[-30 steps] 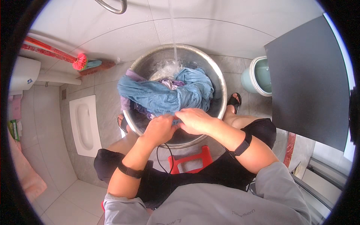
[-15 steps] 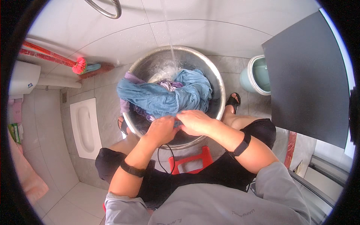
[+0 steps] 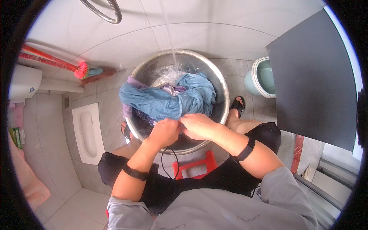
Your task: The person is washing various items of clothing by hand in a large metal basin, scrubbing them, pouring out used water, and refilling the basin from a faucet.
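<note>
A large steel basin (image 3: 221, 92) stands on the tiled floor between my knees, with a thin stream of water (image 3: 170, 42) falling into its far side. A blue garment (image 3: 168, 101) is bunched inside it over a purple cloth (image 3: 132, 82). My left hand (image 3: 165, 132) and my right hand (image 3: 197, 125) meet over the basin's near rim, knuckles together, both closed on the near edge of the blue garment. A black band sits on each forearm.
A red plastic stool (image 3: 193, 168) is under me. A white squat toilet (image 3: 89, 132) lies to the left, a red-handled brush (image 3: 82, 71) at the wall. A pale green bin (image 3: 262, 76) and a dark panel (image 3: 314, 80) stand to the right.
My hands have stayed together at the near rim, shifting slightly on the cloth. The blue garment has moved a little in the basin.
</note>
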### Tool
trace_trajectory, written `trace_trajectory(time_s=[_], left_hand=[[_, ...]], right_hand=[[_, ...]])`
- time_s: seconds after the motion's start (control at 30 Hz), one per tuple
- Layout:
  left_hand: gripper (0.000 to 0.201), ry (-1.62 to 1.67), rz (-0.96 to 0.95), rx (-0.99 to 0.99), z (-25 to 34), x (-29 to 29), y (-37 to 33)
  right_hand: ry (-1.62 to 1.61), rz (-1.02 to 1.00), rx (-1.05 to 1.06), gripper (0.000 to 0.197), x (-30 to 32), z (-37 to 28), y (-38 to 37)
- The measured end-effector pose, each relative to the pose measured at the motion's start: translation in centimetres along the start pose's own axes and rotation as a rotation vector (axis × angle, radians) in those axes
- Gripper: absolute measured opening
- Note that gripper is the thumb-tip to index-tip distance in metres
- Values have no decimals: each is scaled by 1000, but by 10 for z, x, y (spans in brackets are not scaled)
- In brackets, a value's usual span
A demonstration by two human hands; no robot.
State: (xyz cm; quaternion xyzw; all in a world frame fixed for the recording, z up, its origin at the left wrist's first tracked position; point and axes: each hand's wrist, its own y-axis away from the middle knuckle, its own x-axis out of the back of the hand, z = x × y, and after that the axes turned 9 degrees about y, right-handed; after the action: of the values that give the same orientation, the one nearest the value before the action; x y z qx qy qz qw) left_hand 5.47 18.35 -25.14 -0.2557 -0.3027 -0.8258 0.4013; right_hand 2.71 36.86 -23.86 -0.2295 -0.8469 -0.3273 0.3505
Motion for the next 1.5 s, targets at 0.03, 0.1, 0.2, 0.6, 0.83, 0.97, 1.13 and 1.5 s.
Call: trace_trajectory(time_s=[0.03, 0.1, 0.2, 0.6, 0.83, 0.97, 1.13, 1.5], left_hand=[[22, -1, 1, -1, 0, 1, 0], [19, 64, 24, 38, 1, 3, 2], [16, 202, -38, 31, 2, 12, 1], [20, 216, -91, 14, 8, 21, 4], [16, 184, -69, 0, 9, 20, 5], [12, 188, -63, -19, 7, 18, 5], [9, 187, -57, -32, 5, 16, 4], [14, 199, -77, -2, 5, 15, 4]], right_hand=[[1, 1, 0, 24, -1, 0, 0], [33, 66, 24, 24, -3, 0, 2], [21, 62, 26, 23, -3, 3, 2], [-26, -53, -22, 21, 4, -4, 0], [-14, -38, -7, 20, 2, -4, 0], [-12, -49, -15, 19, 2, -4, 0], [-16, -47, -17, 18, 2, -5, 2], [-16, -41, -8, 20, -3, -1, 1]])
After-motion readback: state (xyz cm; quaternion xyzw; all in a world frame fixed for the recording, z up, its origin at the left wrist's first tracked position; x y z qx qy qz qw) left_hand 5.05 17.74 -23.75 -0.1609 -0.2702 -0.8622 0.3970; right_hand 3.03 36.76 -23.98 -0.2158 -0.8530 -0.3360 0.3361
